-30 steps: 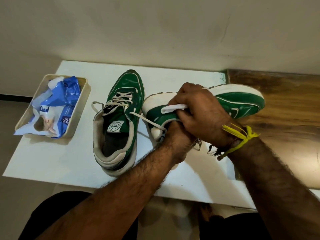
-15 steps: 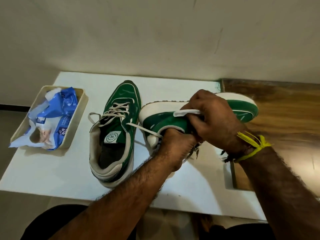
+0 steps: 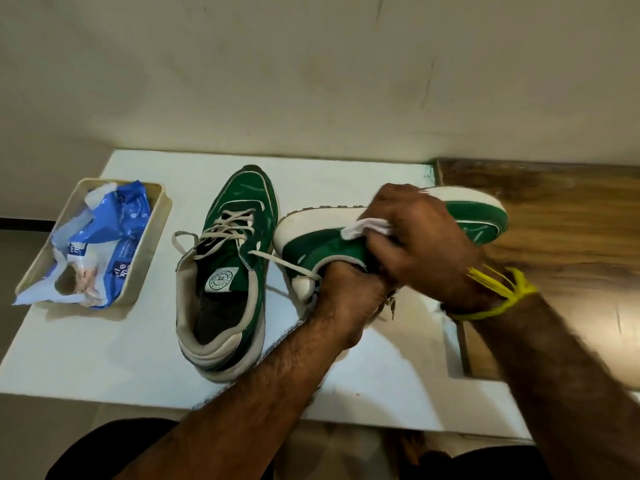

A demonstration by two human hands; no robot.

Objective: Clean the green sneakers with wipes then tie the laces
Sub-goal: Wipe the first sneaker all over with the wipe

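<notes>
Two green sneakers with white soles are on the white board (image 3: pixel 104 358). One sneaker (image 3: pixel 225 271) stands upright at the centre, its cream laces loose. The other sneaker (image 3: pixel 329 247) is turned on its side and lifted, heel to the left, toe to the right. My left hand (image 3: pixel 349 292) goes into its opening and grips it from inside, fingers hidden. My right hand (image 3: pixel 422 237) pinches a white wipe (image 3: pixel 367 227) and presses it on the green side of that shoe. One loose lace (image 3: pixel 287 265) trails from it toward the upright sneaker.
A beige tray (image 3: pixel 152 244) at the left holds a blue and white wipes packet (image 3: pixel 100 244). A wooden surface (image 3: pixel 571 237) lies to the right of the board. A pale wall rises behind. My dark-clothed lap is below the board's near edge.
My right hand with the wipe has slid along the side of the tilted sneaker toward the toe. The camera has tipped, so everything sits lower in view.
</notes>
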